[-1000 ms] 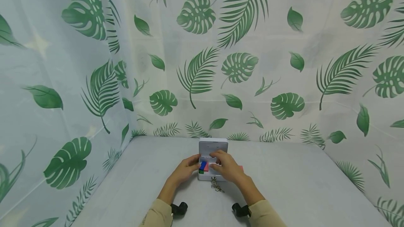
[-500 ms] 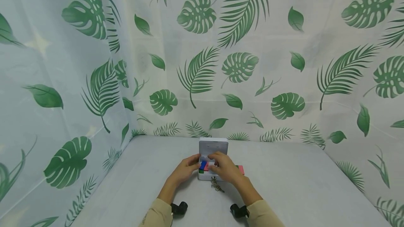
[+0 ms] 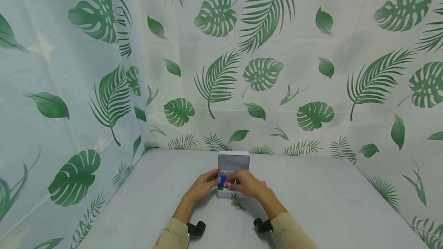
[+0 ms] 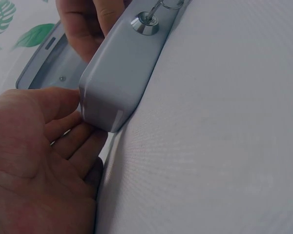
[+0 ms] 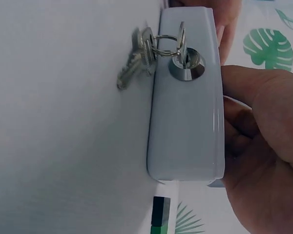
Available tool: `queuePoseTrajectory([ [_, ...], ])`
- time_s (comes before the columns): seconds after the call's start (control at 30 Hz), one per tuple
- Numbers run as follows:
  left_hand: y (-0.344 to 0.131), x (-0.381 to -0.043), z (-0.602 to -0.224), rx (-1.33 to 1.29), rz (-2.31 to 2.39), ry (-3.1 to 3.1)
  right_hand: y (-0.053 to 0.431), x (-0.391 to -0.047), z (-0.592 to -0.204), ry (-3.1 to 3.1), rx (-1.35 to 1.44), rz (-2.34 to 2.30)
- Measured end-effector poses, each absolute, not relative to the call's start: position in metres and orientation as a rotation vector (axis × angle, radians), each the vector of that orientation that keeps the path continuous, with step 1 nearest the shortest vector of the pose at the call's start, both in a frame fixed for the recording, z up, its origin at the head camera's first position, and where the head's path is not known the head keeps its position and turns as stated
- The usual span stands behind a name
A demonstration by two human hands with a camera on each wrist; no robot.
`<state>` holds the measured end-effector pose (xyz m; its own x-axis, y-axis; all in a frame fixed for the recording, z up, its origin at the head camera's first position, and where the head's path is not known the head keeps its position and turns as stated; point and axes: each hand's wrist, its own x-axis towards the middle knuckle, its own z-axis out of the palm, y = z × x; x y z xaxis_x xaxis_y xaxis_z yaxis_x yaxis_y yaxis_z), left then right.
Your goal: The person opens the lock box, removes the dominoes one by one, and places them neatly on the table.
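A small white metal cash box (image 3: 226, 194) stands on the table with its lid (image 3: 233, 161) raised. My left hand (image 3: 202, 185) holds its left side, thumb at the rim and fingers along the wall. My right hand (image 3: 246, 183) reaches over the front right of the box, bent fingers down inside. The box wall hides those fingertips in the right wrist view, so I cannot tell what they hold. Inside at the left lie a blue block (image 3: 222, 181), a pink piece (image 3: 226, 183) and a green piece (image 3: 220, 188).
A key sits in the front lock (image 5: 186, 66), with more keys (image 5: 145, 53) hanging from its ring onto the table (image 3: 332, 195). Just right of the box lies a pink piece (image 3: 264, 184), partly behind my right hand. Leaf-printed cloth (image 3: 297, 87) walls the back and left.
My right hand has lowered and moved slightly left into the box, its fingers now close to the pink piece. The left hand and the box have stayed put.
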<state>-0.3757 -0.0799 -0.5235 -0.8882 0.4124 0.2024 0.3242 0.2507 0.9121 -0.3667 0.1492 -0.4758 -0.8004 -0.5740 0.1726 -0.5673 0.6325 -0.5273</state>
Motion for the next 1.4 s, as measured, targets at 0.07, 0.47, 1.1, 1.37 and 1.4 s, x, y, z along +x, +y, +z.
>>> queuePoseTrajectory([
  [0.07,-0.080,-0.376,-0.524,0.706,1.728,2.429,0.149,-0.369,-0.475,2.790,-0.988,-0.898],
  [0.47,-0.080,-0.377,-0.525,0.724,1.706,2.447,0.143,-0.382,-0.468,2.709,-0.938,-0.785],
  [1.1,-0.080,-0.372,-0.522,0.702,1.735,2.419,0.132,-0.385,-0.469,2.693,-0.879,-0.725],
  [1.37,-0.080,-0.374,-0.521,0.719,1.733,2.433,0.138,-0.384,-0.462,2.671,-0.871,-0.699],
  [1.4,-0.080,-0.375,-0.521,0.722,1.732,2.435,0.139,-0.384,-0.461,2.674,-0.857,-0.682],
])
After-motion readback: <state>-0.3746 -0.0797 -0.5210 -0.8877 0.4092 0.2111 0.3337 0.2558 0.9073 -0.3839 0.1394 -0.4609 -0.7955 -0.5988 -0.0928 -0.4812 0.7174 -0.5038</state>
